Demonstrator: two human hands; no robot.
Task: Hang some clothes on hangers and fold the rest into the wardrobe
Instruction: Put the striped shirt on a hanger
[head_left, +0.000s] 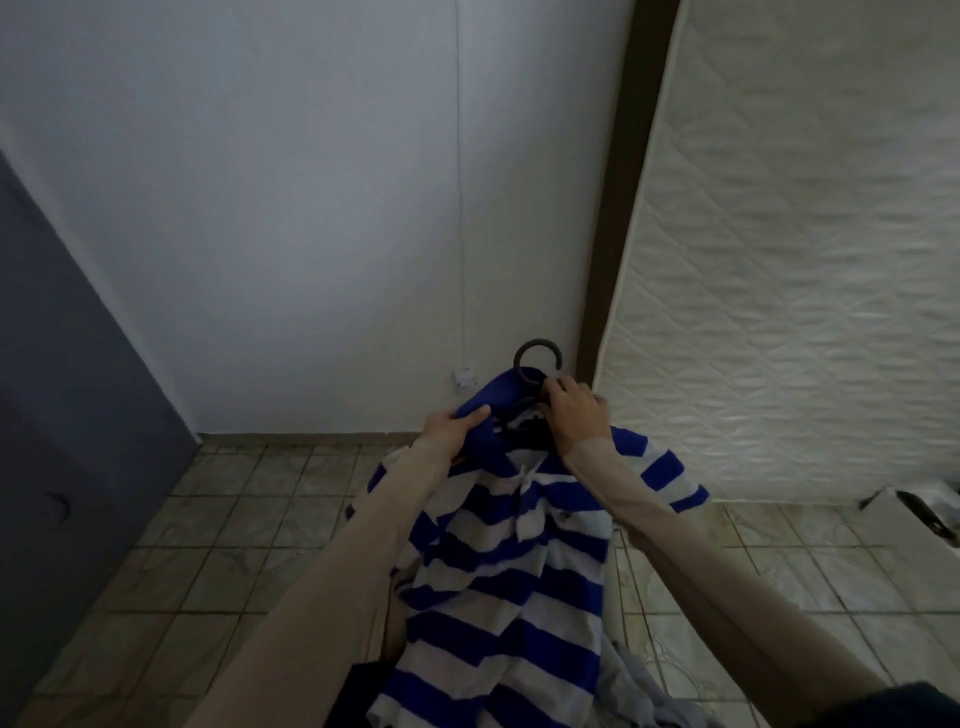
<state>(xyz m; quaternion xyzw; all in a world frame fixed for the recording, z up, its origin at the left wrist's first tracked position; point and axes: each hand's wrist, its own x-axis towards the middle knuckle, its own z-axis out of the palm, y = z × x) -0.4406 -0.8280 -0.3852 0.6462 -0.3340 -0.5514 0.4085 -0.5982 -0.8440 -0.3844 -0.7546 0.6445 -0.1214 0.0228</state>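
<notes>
— While the mattress (810, 249) stands upright against the wall, what sits around it?

— Left of the mattress is the white wall (311, 208), and further left a dark grey wardrobe door (62, 389). Below the mattress runs the tiled floor (779, 582).

— And the clothing?

— A blue-and-white striped polo shirt (498, 571) hangs in mid-air, left of the mattress's lower edge, its body trailing down toward the camera over the tiles. A dark hanger (537, 358) is inside its neck, the round hook poking out above the blue collar, just beside the mattress's dark edge strip.

— The hands?

— The left hand (452, 426) grips the blue collar, fingers curled round the cloth. The right hand (579, 405), nearer the mattress, is closed on the hanger just under the hook.

— Anything smaller?

— A small white wall socket (464, 376) low on the wall, left of the hook.
</notes>
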